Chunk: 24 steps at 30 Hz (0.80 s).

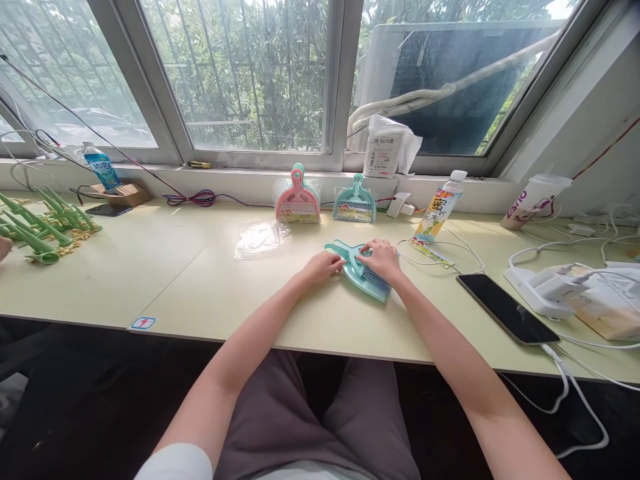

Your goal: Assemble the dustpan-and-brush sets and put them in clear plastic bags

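A teal mini dustpan (361, 285) lies at a slant on the table in front of me, with a matching teal hand brush (354, 268) resting in it, bristles toward the lower right. My left hand (323, 267) is closed, its fingertips pinched at the left edge of the dustpan by the handles. From above, my right hand (383, 259) grips the brush near its head with bent fingers. Crumpled clear plastic wrap (263, 239) lies to the left of my hands.
A pink dustpan set (297, 200) and a teal set (355, 201) lean at the window wall. To the right are a drink bottle (439, 208), a phone (506, 308), a power strip (543, 293) and cables. Green plastic parts (47, 227) and part of another person's hand (4, 247) are far left.
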Available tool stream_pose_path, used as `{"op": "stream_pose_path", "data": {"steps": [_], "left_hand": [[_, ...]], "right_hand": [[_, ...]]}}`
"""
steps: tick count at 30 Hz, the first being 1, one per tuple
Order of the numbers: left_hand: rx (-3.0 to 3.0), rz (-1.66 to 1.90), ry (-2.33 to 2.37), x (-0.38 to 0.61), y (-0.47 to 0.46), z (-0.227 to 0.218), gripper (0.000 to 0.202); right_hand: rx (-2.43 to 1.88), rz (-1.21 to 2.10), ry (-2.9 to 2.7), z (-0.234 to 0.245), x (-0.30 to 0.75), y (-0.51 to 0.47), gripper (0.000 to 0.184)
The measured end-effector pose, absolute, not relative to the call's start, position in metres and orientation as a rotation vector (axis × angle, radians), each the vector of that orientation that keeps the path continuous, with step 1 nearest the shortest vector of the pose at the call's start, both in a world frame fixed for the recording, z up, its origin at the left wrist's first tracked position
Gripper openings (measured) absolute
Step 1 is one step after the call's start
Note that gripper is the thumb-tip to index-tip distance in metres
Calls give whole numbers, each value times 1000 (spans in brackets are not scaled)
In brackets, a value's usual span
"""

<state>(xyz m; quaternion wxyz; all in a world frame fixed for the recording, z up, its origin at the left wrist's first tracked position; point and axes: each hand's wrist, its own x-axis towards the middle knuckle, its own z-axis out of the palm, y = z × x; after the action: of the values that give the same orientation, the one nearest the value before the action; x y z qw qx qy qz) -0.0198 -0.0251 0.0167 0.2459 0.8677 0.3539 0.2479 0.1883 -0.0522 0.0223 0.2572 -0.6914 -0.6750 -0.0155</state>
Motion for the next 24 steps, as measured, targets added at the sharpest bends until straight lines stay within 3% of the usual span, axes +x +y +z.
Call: {"op": "stream_pose_path", "data": {"steps": [7,12,24], "left_hand": [[2643,788,1002,-26,-27,23,10],[2882,887,1019,-38,-14,24,29],[3317,553,774,-32,-17,20,30]], "right_hand": [[-1841,89,-1959,32,186,-58,18],[-1771,233,-2063,37,195,-58,21],[-1671,276,-2061,24,196,-50,24]]}}
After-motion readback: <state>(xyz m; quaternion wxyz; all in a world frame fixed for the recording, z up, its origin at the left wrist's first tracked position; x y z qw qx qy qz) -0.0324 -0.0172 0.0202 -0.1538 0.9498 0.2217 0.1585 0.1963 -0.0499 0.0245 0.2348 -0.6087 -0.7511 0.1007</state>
